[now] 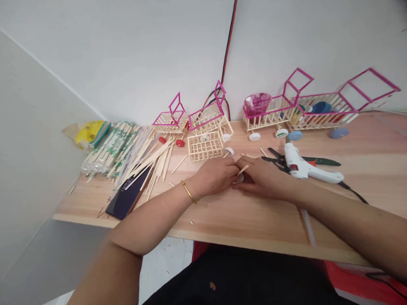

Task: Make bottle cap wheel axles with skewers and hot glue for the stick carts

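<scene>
My left hand (pixel 216 175) and my right hand (pixel 260 177) meet over the middle of the table, fingers closed together. Between them are a short wooden stick (pixel 244 169), poking up at a slant, and a white bottle cap (pixel 239 179), partly hidden by the fingers. Which fingers grip which piece is hard to make out. Just beyond my left hand lies a small slatted stick frame (pixel 206 146), with another white cap (pixel 228 152) beside it. To the right of my right hand rests a white hot glue gun (pixel 296 162), on or against dark-handled cutters (pixel 320 161).
Stick carts with purple rims stand along the wall: a red-wheeled cart (pixel 171 122), one beside it (pixel 207 118), a cart holding a pink cup (pixel 258 104), and a blue-wheeled cart (pixel 326 113). Loose sticks (pixel 161 161) partly cover a phone (pixel 133 194); packaged sticks (pixel 112 147) lie left.
</scene>
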Demonstrator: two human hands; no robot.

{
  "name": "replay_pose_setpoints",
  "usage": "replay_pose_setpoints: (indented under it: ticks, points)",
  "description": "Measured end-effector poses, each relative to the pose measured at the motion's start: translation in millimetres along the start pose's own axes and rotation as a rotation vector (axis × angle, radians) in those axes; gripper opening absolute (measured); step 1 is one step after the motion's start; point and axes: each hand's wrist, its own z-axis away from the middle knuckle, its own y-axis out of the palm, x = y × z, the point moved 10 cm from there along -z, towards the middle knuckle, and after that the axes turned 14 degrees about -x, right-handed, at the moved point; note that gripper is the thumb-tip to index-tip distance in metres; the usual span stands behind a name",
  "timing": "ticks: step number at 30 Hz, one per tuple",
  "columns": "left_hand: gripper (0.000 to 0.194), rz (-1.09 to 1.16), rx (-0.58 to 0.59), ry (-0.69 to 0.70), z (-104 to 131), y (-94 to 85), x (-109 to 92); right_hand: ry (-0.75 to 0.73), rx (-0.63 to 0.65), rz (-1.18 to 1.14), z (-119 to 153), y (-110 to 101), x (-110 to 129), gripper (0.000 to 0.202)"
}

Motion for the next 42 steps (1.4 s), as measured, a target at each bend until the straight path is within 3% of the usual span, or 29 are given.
replay_pose_setpoints:
  ticks: [16, 25, 32, 36, 42]
  points:
    - [0.022, -0.034, -0.007, 0.012, 0.4, 5.4, 1.9, -0.004, -0.01, -0.046, 0.2, 1.0, -1.4, 0.022]
    - [0.021, 0.065, 0.001, -0.058, 2.5, -6.1, 5.5, -0.009, -0.013, -0.039, 0.7, -2.0, 0.0, 0.022]
    - [0.03, 0.177, -0.169, -0.094, 3.7, -27.9, 11.0, -0.068, -0.042, -0.078, -0.2, -10.9, 5.8, 0.018]
    - [0.027, 0.218, -0.323, -0.133, 4.7, -46.3, 17.3, -0.092, -0.153, -0.208, -2.4, -29.0, 8.0, 0.028]
    - [0.021, 0.225, -0.44, -0.25, 2.0, -72.1, 31.0, -0.022, -0.304, -0.24, -2.4, -54.8, 4.0, 0.034]
